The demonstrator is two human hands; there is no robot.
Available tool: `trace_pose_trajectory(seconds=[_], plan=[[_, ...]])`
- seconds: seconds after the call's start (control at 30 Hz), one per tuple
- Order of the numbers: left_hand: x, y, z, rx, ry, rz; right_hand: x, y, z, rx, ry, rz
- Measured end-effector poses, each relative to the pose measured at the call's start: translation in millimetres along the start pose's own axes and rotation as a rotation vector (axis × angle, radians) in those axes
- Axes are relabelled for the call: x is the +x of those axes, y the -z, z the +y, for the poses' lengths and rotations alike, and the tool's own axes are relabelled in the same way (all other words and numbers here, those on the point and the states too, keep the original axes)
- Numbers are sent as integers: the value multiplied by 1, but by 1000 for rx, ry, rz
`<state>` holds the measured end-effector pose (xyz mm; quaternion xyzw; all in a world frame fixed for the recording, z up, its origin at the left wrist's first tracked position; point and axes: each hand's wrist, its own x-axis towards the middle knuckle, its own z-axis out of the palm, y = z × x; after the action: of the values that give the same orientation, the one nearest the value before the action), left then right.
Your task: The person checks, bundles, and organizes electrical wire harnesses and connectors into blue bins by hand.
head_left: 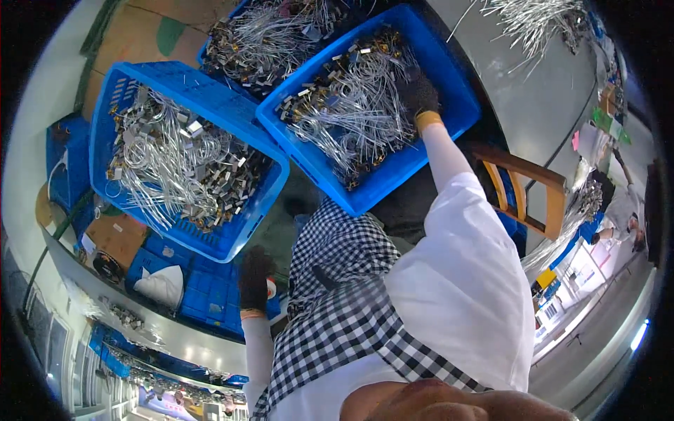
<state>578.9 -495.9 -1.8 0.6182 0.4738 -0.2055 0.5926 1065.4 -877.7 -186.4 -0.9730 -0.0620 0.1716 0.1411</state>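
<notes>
My right hand, in a dark glove with a yellow cuff, reaches into a blue crate. It touches the heap of silvery cables with small metal ends at the crate's right side. Its fingers blend into the dark heap, so I cannot make out their grip. Lower down, my left hand, also dark-gloved, hangs beside my apron, just below the left blue crate. Its fingers look loosely stretched, with nothing visible in them. That left crate is tilted and holds more cables with grey metal connectors.
Behind these, a third crate holds more cables. A wooden chair stands right of my arm. More cables lie on a grey table at the far right. Blue crates and a cardboard box sit at the left.
</notes>
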Motion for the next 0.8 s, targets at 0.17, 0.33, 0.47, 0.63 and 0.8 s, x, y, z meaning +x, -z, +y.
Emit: trace_pose_trajectory(seconds=[0.17, 0.33, 0.47, 0.63, 0.8], plan=[[8, -18, 29, 64, 101, -185, 59, -42, 56, -189, 83, -130], [8, -15, -10, -6, 140, -85, 43, -28, -23, -244, -137, -71], [17, -30, 46, -149, 367, -108, 37, -20, -18, -196, -169, -141], [24, -28, 43, -27, 112, -173, 41, -32, 3, -96, -107, -217], [24, -36, 75, 6, 199, -163, 71, -52, 61, 124, -59, -315]])
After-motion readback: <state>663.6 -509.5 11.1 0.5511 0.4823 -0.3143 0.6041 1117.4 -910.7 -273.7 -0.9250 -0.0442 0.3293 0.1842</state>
